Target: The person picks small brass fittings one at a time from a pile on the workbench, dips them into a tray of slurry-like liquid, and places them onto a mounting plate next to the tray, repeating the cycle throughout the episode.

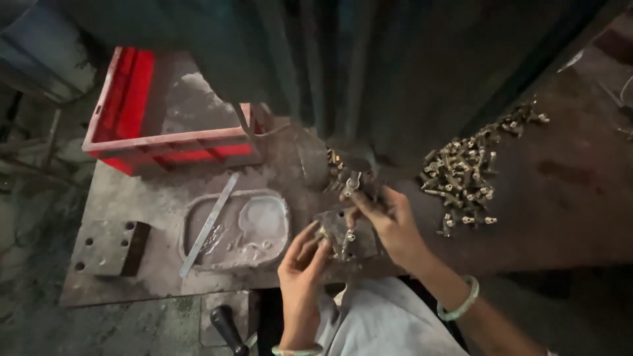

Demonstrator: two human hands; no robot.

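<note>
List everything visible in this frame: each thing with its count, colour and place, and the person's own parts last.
crate: one, red, far left of the bench, behind the tray
tray: one, grey metal, shallow, bench centre-left
strip: one, grey metal, lying across the tray's left edge
block: one, dark metal with holes, bench's near left corner
fixture: one, dark metal, between the hands
fittings: a heap, too many to count, brass-coloured, right of the bench
handle: one, black, below the bench's front edge
bangles: two, pale green, one per wrist
left hand: at the fixture's left side
right hand: fingertips pinching a small fitting above the fixture
</note>
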